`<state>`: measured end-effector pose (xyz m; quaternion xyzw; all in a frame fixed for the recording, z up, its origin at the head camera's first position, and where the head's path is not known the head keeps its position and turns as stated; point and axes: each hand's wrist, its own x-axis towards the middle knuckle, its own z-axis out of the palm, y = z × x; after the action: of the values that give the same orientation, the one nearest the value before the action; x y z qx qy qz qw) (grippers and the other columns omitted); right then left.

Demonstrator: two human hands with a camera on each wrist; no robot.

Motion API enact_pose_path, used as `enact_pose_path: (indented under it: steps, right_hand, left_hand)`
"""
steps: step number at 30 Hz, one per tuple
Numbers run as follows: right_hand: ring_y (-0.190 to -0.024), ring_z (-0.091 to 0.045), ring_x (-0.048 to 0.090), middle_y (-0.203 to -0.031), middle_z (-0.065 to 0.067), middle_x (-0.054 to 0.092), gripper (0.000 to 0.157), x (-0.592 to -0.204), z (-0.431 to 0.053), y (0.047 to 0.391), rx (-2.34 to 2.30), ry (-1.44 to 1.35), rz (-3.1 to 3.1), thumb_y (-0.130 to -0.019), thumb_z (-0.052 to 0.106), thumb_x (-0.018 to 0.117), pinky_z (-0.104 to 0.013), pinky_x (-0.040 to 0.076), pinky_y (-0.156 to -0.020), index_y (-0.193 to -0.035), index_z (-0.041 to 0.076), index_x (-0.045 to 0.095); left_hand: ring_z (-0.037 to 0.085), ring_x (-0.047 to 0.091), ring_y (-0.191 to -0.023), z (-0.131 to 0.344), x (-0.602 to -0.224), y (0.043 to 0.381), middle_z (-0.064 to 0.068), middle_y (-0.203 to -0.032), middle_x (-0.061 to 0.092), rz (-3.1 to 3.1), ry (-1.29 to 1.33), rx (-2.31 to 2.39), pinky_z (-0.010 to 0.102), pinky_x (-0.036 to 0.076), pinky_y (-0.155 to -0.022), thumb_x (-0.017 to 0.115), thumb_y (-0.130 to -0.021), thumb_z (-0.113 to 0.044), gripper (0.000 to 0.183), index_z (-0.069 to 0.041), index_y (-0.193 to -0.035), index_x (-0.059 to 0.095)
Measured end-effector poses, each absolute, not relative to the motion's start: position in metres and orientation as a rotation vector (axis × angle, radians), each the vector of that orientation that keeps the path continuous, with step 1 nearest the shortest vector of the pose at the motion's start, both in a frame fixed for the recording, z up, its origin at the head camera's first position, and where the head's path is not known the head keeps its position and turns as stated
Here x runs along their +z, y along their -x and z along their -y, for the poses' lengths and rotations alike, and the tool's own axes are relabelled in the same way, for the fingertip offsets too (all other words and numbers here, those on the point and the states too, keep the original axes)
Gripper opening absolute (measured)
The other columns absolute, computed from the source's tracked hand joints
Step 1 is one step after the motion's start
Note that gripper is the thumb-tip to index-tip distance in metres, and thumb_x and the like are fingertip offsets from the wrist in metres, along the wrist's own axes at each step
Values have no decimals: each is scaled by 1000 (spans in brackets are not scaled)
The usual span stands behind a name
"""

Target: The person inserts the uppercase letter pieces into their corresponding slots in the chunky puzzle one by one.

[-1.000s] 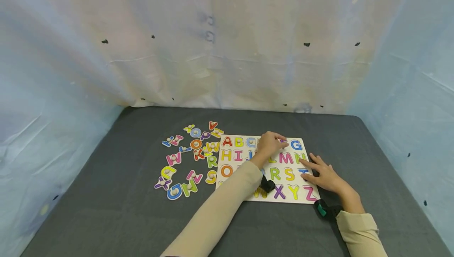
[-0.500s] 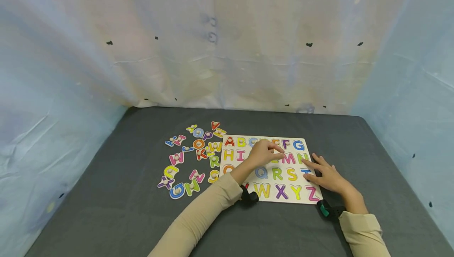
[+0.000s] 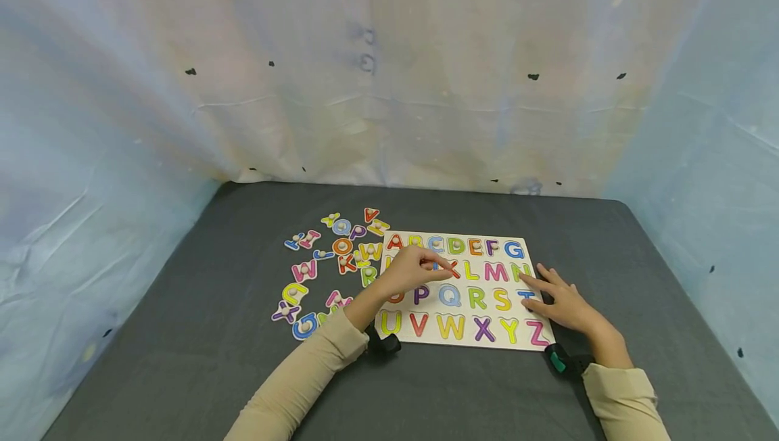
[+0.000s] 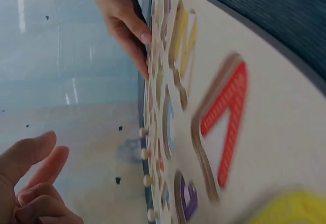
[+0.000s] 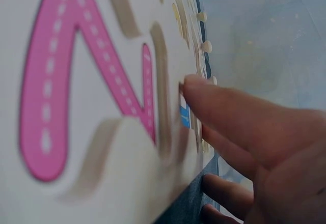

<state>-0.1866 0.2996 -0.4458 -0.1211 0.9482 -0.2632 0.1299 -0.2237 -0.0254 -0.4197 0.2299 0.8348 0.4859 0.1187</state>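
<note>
A white alphabet puzzle board (image 3: 443, 343) lies on the dark table, printed with colourful letters in rows. Knobbed pieces fill its top row from A to F, the F piece (image 3: 492, 247) among them. My left hand (image 3: 398, 273) hovers above the board's left half, hiding letters of the second and third rows. In the left wrist view, that hand (image 4: 35, 183) has thumb and index finger apart with nothing between them. My right hand (image 3: 562, 302) rests on the board's right edge, fingertips by the N and T. The right wrist view shows its straight fingers (image 5: 239, 114) touching the board.
Loose knobbed letters lie left of the board, including an orange O (image 3: 342, 246), a red K (image 3: 347, 264), a purple X (image 3: 286, 312) and a blue G (image 3: 305, 327). The left forearm partly covers some. Pale sheeting (image 3: 389, 89) surrounds the table.
My left hand has drawn back leftward from the F piece in the top row, uncovering D, E and F, and now floats over the board's left half. The right hand stays in place.
</note>
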Motion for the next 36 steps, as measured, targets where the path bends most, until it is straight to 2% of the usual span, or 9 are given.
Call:
enact_pose_path:
  steps: [7,14,21,36]
  right_hand:
    - [-140,-60,7,-152,-38,17,70,-446,-298,186,-769,353,-2754,-88,40,66,-79,3,-104,-143,3,43]
    - [-140,-61,10,-152,-39,18,68,-446,-297,185,-782,365,-2761,-88,37,66,-79,6,-103,-142,2,45]
    - [-140,-61,9,-152,-38,18,68,-444,-296,185,-791,361,-2760,-88,37,66,-79,5,-103,-142,3,45]
    - [-141,-60,6,-153,-38,16,70,-447,-298,186,-810,354,-2746,-88,39,66,-78,2,-104,-143,3,43]
  left_hand:
    - [9,22,-47,63,-420,219,-6,-49,29,-2423,-727,1381,20,21,-50,71,-87,-21,24,-4,-104,75]
    - [8,26,-49,100,-418,212,-5,-53,32,-2465,-700,1358,19,24,-50,71,-87,-21,21,-7,-102,76]
    - [5,28,-51,137,-410,208,-5,-56,32,-2481,-696,1357,19,28,-52,71,-87,-18,25,-1,-105,73]
    - [1,35,-54,223,-428,203,-2,-65,49,-2396,-822,1195,21,38,-54,67,-91,-22,23,-4,-104,74]
